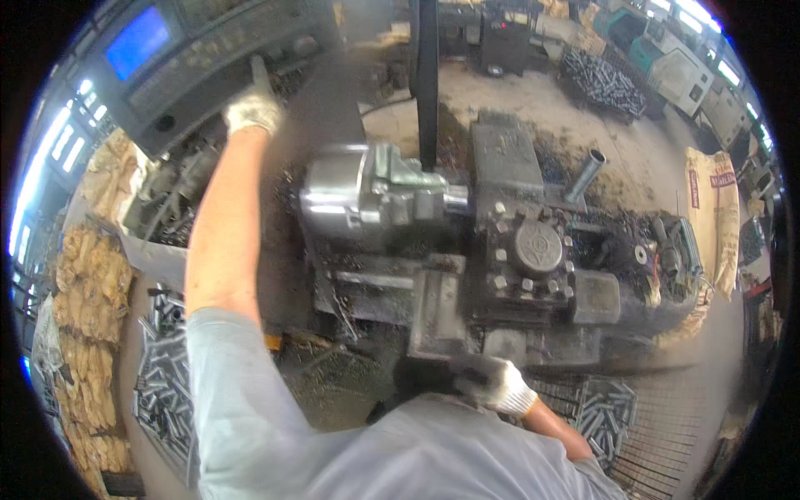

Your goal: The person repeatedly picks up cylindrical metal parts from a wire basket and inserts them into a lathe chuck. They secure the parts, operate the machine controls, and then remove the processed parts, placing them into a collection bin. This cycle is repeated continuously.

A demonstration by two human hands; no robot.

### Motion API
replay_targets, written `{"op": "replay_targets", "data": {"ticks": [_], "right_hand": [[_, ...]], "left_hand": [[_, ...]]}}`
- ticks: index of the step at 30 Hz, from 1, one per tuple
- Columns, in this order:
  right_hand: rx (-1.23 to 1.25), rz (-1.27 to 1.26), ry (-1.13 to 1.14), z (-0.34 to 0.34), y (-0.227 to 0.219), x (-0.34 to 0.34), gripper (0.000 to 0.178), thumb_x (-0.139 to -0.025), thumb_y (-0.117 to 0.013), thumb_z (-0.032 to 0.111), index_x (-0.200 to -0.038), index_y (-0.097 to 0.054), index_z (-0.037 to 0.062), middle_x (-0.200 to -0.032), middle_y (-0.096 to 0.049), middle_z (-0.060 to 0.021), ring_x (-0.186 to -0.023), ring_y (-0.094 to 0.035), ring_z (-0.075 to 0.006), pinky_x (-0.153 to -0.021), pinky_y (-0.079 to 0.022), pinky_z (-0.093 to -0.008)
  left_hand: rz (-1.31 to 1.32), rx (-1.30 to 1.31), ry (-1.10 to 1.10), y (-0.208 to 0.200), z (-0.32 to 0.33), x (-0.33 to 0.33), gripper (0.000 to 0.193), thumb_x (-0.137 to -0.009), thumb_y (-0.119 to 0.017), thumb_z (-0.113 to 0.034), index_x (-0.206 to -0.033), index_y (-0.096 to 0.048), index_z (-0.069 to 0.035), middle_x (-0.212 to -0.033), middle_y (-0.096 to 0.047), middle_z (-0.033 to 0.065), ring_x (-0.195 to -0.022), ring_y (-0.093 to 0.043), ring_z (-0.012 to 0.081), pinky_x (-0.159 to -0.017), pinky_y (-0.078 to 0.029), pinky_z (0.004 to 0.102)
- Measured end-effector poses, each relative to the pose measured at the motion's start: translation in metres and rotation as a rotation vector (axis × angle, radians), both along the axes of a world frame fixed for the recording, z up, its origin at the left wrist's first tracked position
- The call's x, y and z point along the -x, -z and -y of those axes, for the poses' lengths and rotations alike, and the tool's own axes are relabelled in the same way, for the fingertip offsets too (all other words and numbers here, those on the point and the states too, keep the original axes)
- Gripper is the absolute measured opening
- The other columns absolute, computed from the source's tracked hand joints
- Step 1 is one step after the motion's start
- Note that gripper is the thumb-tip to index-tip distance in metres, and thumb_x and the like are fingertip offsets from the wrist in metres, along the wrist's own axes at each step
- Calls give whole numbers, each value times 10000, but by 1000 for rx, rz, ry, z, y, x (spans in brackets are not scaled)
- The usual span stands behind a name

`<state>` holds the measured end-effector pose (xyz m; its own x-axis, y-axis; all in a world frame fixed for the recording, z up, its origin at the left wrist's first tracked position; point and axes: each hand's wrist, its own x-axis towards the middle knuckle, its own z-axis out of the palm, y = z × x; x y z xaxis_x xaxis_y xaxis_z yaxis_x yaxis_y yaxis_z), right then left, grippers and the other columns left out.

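While the white-gloved left hand [252, 112], its grip too indistinct to judge, is by the dark, blue-screened control panel [208, 73], it should avoid the shiny cylindrical steel chuck [332, 187].

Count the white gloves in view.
2: one glove on the left hand, by the control panel; another on the right hand, below the tool post. Others may be hidden in the clutter.

Floor [475, 87] with bin [653, 103] of metal pieces [604, 79]
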<state>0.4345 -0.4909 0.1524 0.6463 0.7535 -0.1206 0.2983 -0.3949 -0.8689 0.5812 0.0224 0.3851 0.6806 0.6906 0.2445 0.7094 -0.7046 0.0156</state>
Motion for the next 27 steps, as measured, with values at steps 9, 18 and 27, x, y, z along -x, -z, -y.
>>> {"op": "replay_targets", "data": {"ticks": [9, 18, 27], "right_hand": [[-5, -52, -319, -38, 56, -20, 343, -886, -804, 90, -1221, -761, 32, -1211, -783, -167, -1105, -769, -264, -985, -592, -373], [-8, 183, -614, -101, 82, 34, 321, -905, -751, 41, -1224, -749, 0, -1145, -795, -150, -1034, -763, -213, -924, -592, -338], [250, 120, -1124, -197, 124, 270, 340, -930, -743, 90, -1257, -733, -5, -1075, -809, -143, -989, -771, -194, -902, -592, -324]], "left_hand": [[937, -309, 851, 146, 122, 156, 418, -838, -814, -229, -1229, -702, -131, -841, -749, 110, -661, -721, 290, -552, -581, 388], [246, 910, -840, 481, 295, 571, 500, -1015, -626, -341, -1458, -622, -108, -1408, -681, 202, -1304, -650, 382, -1091, -523, 461], [-124, 1309, -1817, 613, 846, 886, 382, -1028, -513, -211, -1281, -772, -89, -1381, -697, 189, -1305, -667, 352, -1080, -546, 472]]}}
